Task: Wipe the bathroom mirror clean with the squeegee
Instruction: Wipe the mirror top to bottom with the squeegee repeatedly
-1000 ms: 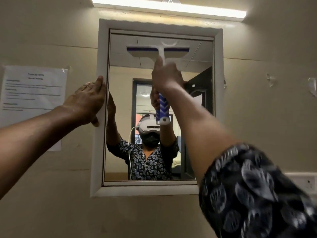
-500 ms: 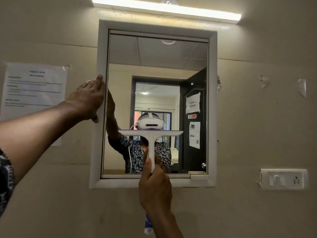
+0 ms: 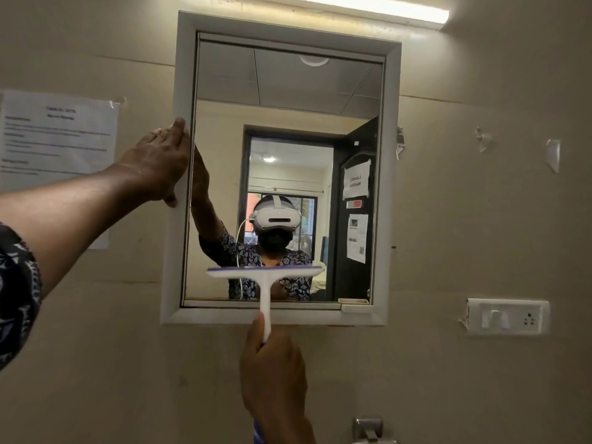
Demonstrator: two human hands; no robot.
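The bathroom mirror [image 3: 288,100] hangs on the beige wall in a white frame [image 3: 174,257]. A white squeegee [image 3: 265,277] with a purple blade edge lies against the lower part of the glass, its blade level and its handle pointing down over the bottom frame. My right hand [image 3: 272,376] grips the handle below the mirror, thumb stretched up along it. My left hand [image 3: 160,168] rests flat on the frame's left side, fingers straight and pointing up. The glass reflects me and a doorway behind.
A printed paper notice [image 3: 54,136] is taped to the wall left of the mirror. A white switch and socket plate [image 3: 507,317] sits at the lower right. A tube light [image 3: 368,4] runs above the frame. A metal fitting [image 3: 368,429] shows at the bottom edge.
My right hand has drawn the squeegee from the top of the glass down to near the bottom edge. My left hand stays on the frame's left side.
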